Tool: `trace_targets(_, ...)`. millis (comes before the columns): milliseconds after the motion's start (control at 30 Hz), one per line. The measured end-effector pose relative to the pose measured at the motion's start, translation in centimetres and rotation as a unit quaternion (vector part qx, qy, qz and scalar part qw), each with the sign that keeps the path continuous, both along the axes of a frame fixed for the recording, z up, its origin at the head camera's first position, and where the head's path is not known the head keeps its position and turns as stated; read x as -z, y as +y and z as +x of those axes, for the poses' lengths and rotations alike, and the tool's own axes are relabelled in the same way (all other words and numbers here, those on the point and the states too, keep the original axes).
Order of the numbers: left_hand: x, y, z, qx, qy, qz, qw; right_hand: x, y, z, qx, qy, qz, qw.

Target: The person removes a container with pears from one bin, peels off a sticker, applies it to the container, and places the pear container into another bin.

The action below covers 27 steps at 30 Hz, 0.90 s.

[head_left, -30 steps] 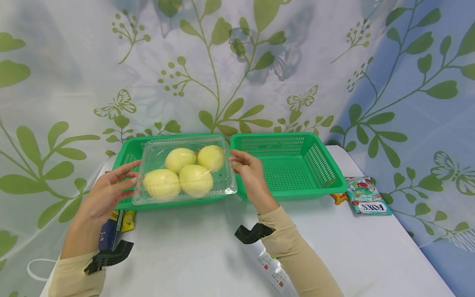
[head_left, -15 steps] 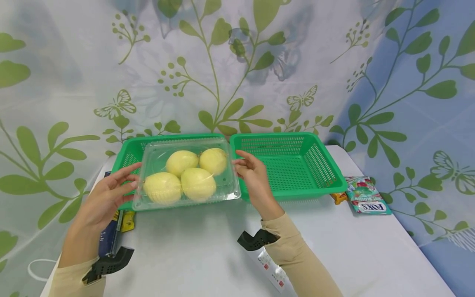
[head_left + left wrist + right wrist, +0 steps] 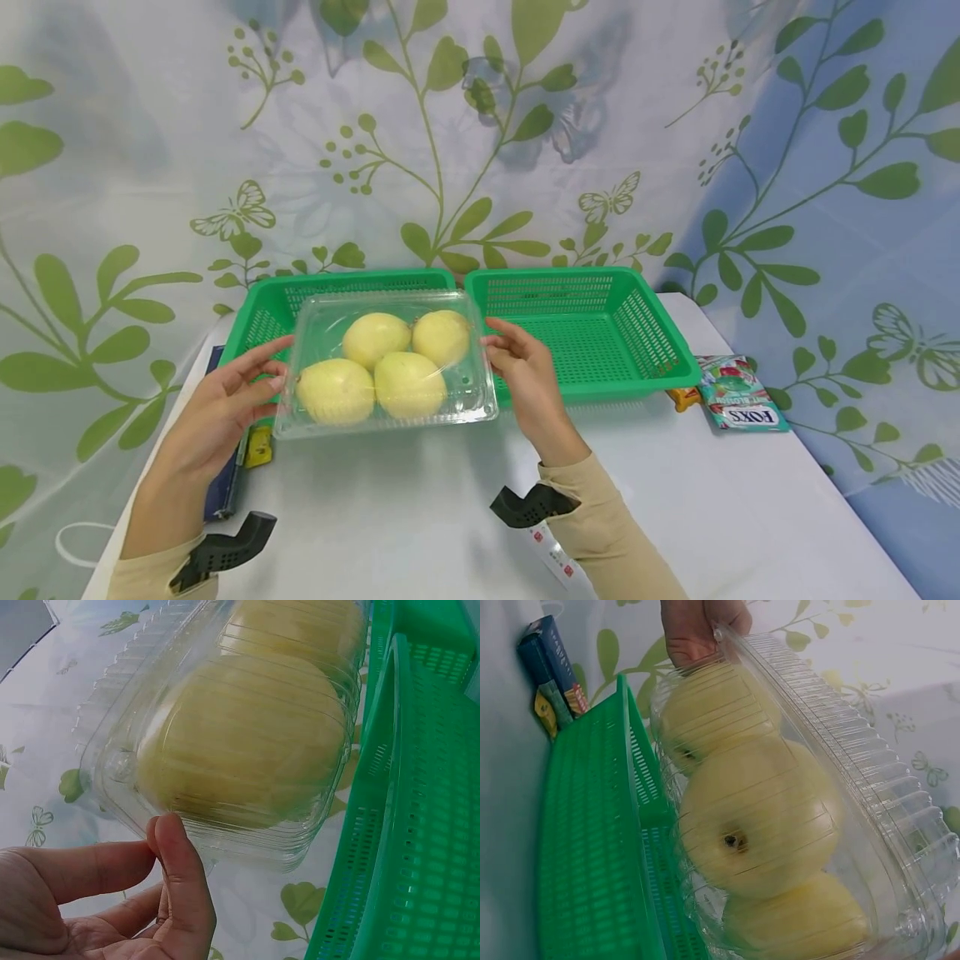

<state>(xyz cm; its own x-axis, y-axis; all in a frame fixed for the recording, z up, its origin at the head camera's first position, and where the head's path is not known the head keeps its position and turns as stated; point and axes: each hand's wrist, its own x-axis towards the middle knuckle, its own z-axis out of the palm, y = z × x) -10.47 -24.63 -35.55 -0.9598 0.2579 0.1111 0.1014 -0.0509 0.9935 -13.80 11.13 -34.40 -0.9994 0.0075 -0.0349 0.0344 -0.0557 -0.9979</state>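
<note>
A clear plastic clamshell box (image 3: 322,321) holds several pale yellow, pear-like fruits (image 3: 411,385). It is raised in front of the left green basket, overlapping that basket's near side, with its top facing the head camera. My left hand (image 3: 213,408) pinches its left edge between thumb and fingers. In the left wrist view, the thumb and fingertip (image 3: 178,847) meet at the box's corner. On the opposite side, my right hand (image 3: 531,379) grips the right edge by the fingertips. The right wrist view shows the fruits (image 3: 757,814) through the ribbed plastic, and the left hand (image 3: 697,630) at the far end.
Two green baskets, left (image 3: 251,317) and right (image 3: 675,358), stand side by side against the curtain. A teal candy bag (image 3: 742,396) and an orange wrapper (image 3: 684,398) lie at right. At left are a dark blue box (image 3: 220,492) and a yellow packet (image 3: 258,447). A paper strip (image 3: 555,558) lies in front.
Both hands have brought the clamshell box toward me and slightly to the right, away from over the left basket. More of that basket's back now shows. The grip stays the same.
</note>
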Motion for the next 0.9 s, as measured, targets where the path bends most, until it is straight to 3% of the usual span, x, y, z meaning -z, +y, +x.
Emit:
trace_targets(300, 0.1, 0.3, 0.5, 0.000, -0.002, -0.002, 1.0000, 0.0, 0.4, 0.8, 0.003, 0.002, -0.010, 1.000)
trace_targets(600, 0.6, 0.4, 1.8, -0.005, -0.012, -0.013, 0.9998, 0.0, 0.7, 2.0, -0.005, -0.005, -0.019, 1.000)
trace_targets(900, 1.0, 0.3, 2.6, -0.001, -0.016, 0.003, 0.9999, 0.2, 0.6, 2.7, -0.008, -0.003, -0.015, 1.000)
